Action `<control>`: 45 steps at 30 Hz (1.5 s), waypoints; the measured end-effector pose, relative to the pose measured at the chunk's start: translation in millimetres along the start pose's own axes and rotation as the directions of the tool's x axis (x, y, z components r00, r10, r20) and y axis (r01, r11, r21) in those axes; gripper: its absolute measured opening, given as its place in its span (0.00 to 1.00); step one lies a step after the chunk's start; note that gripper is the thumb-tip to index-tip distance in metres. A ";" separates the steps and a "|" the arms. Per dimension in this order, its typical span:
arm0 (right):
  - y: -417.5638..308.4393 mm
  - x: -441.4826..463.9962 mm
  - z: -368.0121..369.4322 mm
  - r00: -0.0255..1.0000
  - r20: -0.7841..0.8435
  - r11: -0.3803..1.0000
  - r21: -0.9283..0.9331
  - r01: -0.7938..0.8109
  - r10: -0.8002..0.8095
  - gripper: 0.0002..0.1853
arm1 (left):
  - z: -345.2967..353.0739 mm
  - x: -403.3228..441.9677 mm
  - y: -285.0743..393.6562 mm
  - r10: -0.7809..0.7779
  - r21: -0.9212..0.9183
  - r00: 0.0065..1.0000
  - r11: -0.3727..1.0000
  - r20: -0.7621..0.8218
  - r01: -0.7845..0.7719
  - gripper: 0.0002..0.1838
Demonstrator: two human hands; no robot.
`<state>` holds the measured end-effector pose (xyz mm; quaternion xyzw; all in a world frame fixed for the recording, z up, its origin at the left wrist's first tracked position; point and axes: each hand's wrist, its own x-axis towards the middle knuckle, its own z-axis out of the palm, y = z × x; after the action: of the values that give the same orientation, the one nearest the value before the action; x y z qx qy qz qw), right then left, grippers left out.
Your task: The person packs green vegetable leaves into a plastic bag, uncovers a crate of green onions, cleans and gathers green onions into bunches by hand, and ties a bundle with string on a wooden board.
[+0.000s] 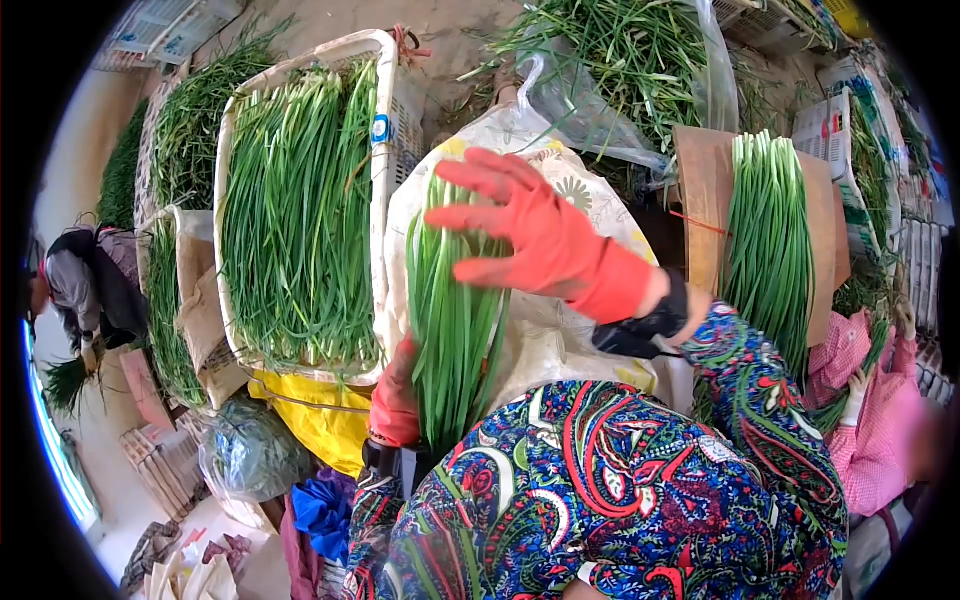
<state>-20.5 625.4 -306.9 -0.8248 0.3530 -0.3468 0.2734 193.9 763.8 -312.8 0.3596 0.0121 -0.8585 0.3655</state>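
Note:
A bunch of garlic chives [455, 345] lies lengthwise over my lap, pale ends pointing away from me. My left hand [397, 400], in a red rubber glove, is closed around the lower left side of this bunch; its fingers are partly hidden by the leaves. Over the top of the bunch, my right hand [535, 225], also red-gloved, has its fingers spread; whether it touches the stalks I cannot tell. Beneath them is a cream cloth with a flower print [530, 335].
A white crate [383, 230] packed with chives stands at left, a yellow bag [315, 420] below it. At right, chives [765, 240] rest on a brown board [700, 215]. Loose greens [630, 75] fill a plastic bag ahead. People in pink [870, 440] and grey [85, 285] handle greens at the sides.

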 end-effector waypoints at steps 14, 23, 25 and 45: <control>-59.5 19.8 -44.4 0.873 -0.028 0.491 0.818 0.299 -0.486 0.08 | -12.8 -9.3 -7.7 0.278 0.320 0.950 0.921 -0.144 -0.222 0.35; 93.4 -8.7 -5.2 0.720 0.530 -0.241 0.847 -0.474 0.447 0.35 | 29.8 3.2 23.8 0.335 0.487 0.942 0.825 -0.013 -0.287 0.38; 42.8 2.8 3.9 0.813 0.501 -0.260 0.862 -0.436 0.297 0.39 | 38.2 7.6 24.5 0.326 0.571 0.945 0.781 -0.028 -0.253 0.40; 14.6 24.2 -15.1 0.762 0.480 -0.197 0.876 -0.440 0.434 0.33 | 62.1 43.7 21.0 0.510 0.844 0.673 -0.290 0.536 -0.452 0.28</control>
<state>-25.5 594.8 -298.6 -0.2125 0.2676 -0.3682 0.8647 148.7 703.8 -289.0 0.4907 -0.7264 -0.3646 0.3141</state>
